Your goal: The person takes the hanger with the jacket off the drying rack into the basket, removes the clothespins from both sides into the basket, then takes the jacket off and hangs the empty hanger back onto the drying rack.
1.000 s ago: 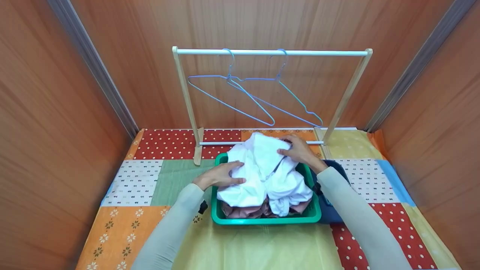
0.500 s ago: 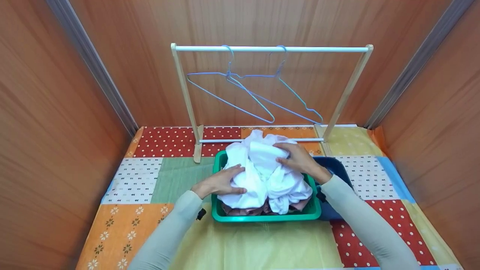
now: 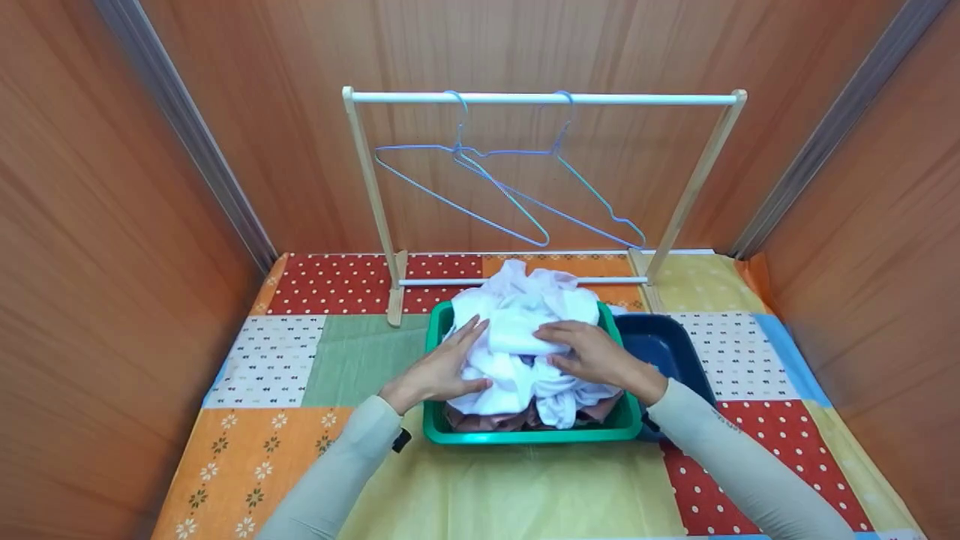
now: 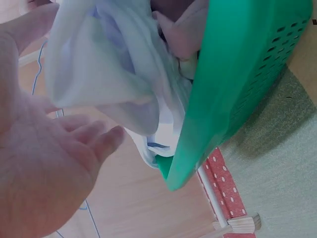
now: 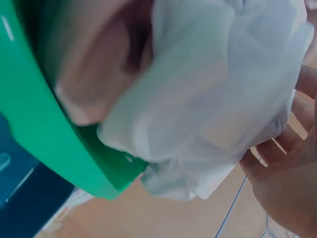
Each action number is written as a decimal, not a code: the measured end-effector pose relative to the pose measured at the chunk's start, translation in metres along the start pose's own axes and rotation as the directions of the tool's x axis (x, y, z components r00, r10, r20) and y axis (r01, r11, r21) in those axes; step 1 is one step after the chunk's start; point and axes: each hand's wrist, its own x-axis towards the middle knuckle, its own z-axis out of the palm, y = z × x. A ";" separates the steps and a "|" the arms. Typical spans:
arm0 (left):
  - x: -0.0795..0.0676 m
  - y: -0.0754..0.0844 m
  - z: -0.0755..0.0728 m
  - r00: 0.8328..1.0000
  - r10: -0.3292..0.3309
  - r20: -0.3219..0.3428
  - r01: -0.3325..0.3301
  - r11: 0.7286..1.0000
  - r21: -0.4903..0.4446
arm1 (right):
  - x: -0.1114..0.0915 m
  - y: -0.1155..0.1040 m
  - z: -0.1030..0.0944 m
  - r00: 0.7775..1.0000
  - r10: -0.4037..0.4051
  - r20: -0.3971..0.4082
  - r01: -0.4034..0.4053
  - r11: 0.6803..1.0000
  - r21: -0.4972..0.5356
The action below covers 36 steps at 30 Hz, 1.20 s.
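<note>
A heap of white cloth fills the green basket, and some dusty-pink cloth shows beneath it at the near side. From the left, my left hand rests against the heap, thumb and fingers apart. In the left wrist view its palm faces a loose fold of the white cloth. My right hand touches a turned-over flap of this cloth from the right. Its fingers look spread at the cloth's edge in the right wrist view, with their tips partly hidden there.
Behind the basket stands a wooden rack with a white top bar. Two wire hangers hang from it. A navy basket sits right beside the green one, on a patchwork cloth. Wooden panels enclose the sides and back.
My right hand has moved toward me, and the raised flap of white cloth has come down over the heap with it. The left hand stays almost in place, its fingers spread a little wider.
</note>
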 end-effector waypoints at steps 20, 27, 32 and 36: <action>-0.010 0.014 0.029 0.990 0.004 0.139 -0.030 0.983 0.183 | -0.022 -0.020 0.027 0.975 0.011 0.221 0.005 0.997 -0.074; -0.015 0.018 0.037 0.990 0.022 0.136 -0.049 0.979 0.199 | -0.027 -0.023 0.032 0.968 0.022 0.249 -0.004 0.997 -0.073; -0.016 0.019 0.037 0.991 0.016 0.134 -0.046 0.973 0.226 | -0.027 -0.023 0.033 0.967 0.004 0.257 0.012 0.998 -0.061; -0.015 0.019 0.042 0.991 0.009 0.132 -0.040 0.971 0.235 | -0.028 -0.022 0.034 0.963 0.011 0.269 0.000 0.999 -0.043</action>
